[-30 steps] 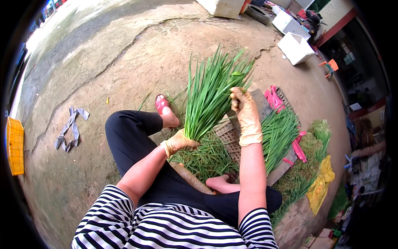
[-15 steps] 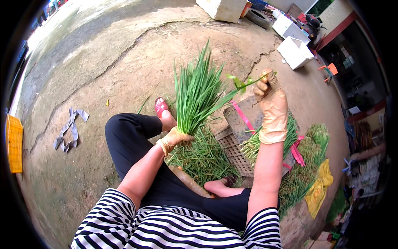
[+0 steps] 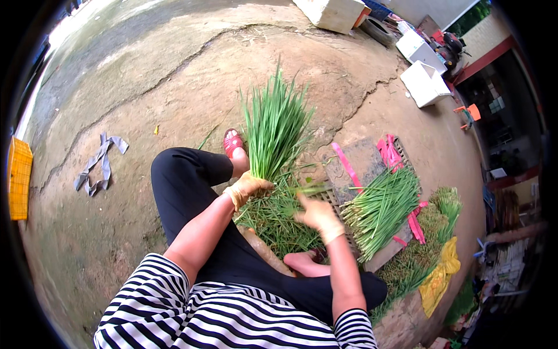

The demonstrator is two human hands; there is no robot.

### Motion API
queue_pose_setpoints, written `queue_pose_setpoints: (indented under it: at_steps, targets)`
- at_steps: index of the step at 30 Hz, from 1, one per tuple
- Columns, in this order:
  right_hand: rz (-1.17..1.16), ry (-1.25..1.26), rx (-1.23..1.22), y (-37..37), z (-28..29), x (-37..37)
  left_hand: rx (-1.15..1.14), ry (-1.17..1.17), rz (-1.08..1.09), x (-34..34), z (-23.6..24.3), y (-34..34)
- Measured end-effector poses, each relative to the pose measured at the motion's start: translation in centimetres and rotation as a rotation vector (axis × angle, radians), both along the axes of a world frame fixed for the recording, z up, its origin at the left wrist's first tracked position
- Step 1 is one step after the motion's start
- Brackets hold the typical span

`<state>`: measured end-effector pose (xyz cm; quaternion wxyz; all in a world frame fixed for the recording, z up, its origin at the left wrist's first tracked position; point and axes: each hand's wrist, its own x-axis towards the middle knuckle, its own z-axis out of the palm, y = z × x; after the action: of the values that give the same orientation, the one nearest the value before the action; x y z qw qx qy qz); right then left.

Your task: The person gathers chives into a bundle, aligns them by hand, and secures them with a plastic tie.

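Observation:
My left hand [image 3: 250, 187], in a pale tan glove, is closed round the lower end of a bunch of long green chives [image 3: 274, 128]. Their leaves fan upward, away from me. My right hand [image 3: 318, 216], gloved alike, is low over a heap of loose green leaf scraps [image 3: 273, 218] between my legs. It is smeared by motion, with a blurred pale green leaf by its fingertips; whether they grip it I cannot make out. Right of it, a laid-down pile of chives [image 3: 383, 203] rests on a dark board [image 3: 363, 160] over a woven crate.
Pink strips [image 3: 389, 152] lie on and beside the board. Further right are more chives [image 3: 427, 238] and a yellow bag [image 3: 442, 273]. A grey cloth strip [image 3: 102, 166] and a yellow crate [image 3: 20, 180] are at left. White foam boxes [image 3: 425, 84] stand at the far right.
My right hand has come down and left from its raised place, from holding torn leaf bits out at the right to over the scrap heap. The left hand still holds the bunch.

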<state>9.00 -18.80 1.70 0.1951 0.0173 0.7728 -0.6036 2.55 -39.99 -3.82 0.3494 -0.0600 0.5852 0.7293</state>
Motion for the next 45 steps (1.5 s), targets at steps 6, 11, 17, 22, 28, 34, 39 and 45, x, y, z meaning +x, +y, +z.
queue_pose_setpoints:
  at_steps: [6,11,17,22,28,34,39,45]
  targets:
    - [-0.199,-0.054,-0.524,-5.8,-7.1,-1.1,-0.422,1.529,-0.083,-1.0,-3.7,0.8]
    - [-0.633,0.052,-0.838,-9.2,-6.6,-4.1,-1.031,0.717,-0.261,2.4,0.7,1.9]
    - [-0.491,-0.024,-0.996,-7.4,-3.8,-1.3,0.15,0.203,-0.25,3.0,2.1,-0.3]
    - [-0.427,-0.061,-0.935,-7.2,-1.9,0.5,0.408,-0.111,-0.49,3.2,-0.2,-1.0]
    - [-0.249,0.298,-0.233,-4.1,-2.7,0.1,0.401,-0.108,-0.505,4.0,1.3,0.3]
    - [-0.339,0.088,-0.635,-3.2,-4.7,1.3,0.316,-0.13,-0.444,4.2,2.0,0.8]
    - [-0.134,-0.044,-1.193,-5.1,-2.2,0.2,0.37,-0.244,-0.67,4.4,-2.0,0.3]
    - [-0.241,-0.095,-1.026,-2.9,-4.3,-2.0,-0.03,0.178,-0.711,2.4,0.6,0.9]
